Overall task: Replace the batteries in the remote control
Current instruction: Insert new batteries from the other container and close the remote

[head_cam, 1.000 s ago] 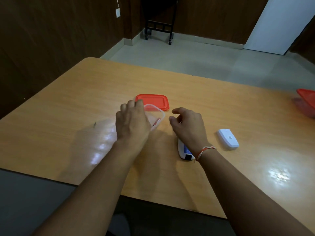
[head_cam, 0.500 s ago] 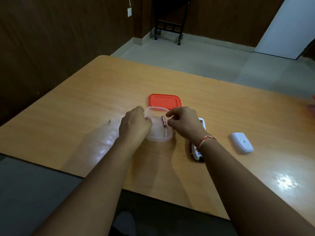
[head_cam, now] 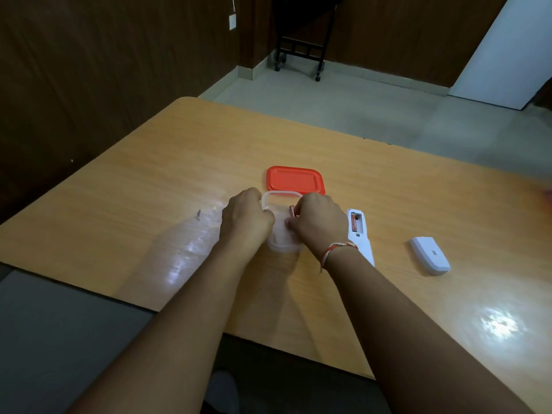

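A small clear plastic container [head_cam: 280,201] stands on the wooden table [head_cam: 149,189]. My left hand [head_cam: 246,218] grips its left rim. My right hand [head_cam: 318,221] reaches into it, fingers pinched on a copper-coloured battery [head_cam: 292,210]. To the right lies the white remote control [head_cam: 360,234], back up, its compartment uncovered with one battery [head_cam: 354,224] inside. The white battery cover [head_cam: 430,259] lies apart, further right.
The container's red lid [head_cam: 295,180] lies flat just behind it. A small dark speck [head_cam: 198,214] sits on the table to the left. A black wheeled stand [head_cam: 300,52] is on the floor beyond the table's far edge.
My right hand has moved left from the remote into the container and closed on a battery. The remote's uncovered compartment has come into view. My left hand stays on the container.
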